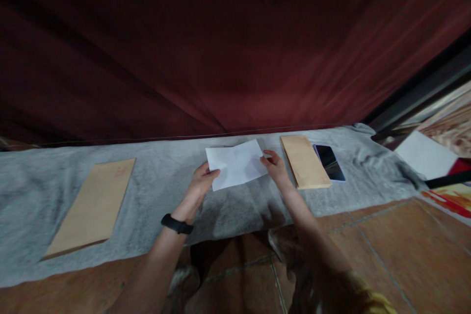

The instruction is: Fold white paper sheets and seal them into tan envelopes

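Observation:
A white sheet of paper (237, 164) is held up between my two hands, with a faint crease across it. My left hand (202, 179) pinches its left edge, thumb on top. At the right edge, my right hand (274, 166) grips the paper between thumb and fingers. Close to my right hand lies a stack of brown envelopes (305, 162). Further off on the left, another brown envelope (95, 201) lies flat with small reddish print near its top corner.
Beneath everything a grey cloth (162, 176) covers the surface. A smartphone (330, 162) lies right of the envelope stack. Behind hangs a dark red curtain (235, 59). Brown floor tiles (397, 245) show in front. White paper (427, 154) lies at far right.

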`<state>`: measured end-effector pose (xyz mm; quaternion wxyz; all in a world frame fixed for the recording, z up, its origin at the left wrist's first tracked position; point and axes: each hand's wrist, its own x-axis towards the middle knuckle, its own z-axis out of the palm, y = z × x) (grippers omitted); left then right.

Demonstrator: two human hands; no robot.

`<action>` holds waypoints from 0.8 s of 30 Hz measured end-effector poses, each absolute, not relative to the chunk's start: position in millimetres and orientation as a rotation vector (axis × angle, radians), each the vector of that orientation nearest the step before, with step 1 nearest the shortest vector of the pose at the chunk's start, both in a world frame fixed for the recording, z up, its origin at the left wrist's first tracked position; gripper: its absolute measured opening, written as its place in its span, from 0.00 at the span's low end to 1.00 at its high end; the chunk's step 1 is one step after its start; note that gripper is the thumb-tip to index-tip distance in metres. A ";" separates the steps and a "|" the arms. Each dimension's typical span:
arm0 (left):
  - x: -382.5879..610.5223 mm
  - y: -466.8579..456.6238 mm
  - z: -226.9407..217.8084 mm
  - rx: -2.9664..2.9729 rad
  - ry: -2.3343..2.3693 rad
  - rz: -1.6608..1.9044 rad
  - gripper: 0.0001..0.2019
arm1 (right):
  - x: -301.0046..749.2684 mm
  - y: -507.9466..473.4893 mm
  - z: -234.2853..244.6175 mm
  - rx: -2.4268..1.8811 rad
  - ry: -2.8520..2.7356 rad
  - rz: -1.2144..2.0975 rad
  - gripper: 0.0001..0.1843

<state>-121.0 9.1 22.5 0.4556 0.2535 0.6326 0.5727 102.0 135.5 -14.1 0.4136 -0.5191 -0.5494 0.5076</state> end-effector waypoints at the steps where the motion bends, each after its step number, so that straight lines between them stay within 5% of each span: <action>1: -120.7 8.7 22.4 0.599 1.578 1.440 0.23 | 102.7 135.0 -13.0 -1.301 -1.306 1.372 0.24; 10: -85.6 7.1 8.7 0.301 1.466 1.521 0.20 | 91.4 110.4 -6.0 -1.084 -0.938 1.898 0.14; 21: -114.4 5.7 12.6 0.062 1.307 1.427 0.11 | 85.9 105.4 -8.7 -1.282 -1.189 1.724 0.13; 24: -126.3 5.5 12.6 0.224 1.467 1.305 0.16 | 90.8 106.8 -9.0 -1.271 -1.341 1.741 0.12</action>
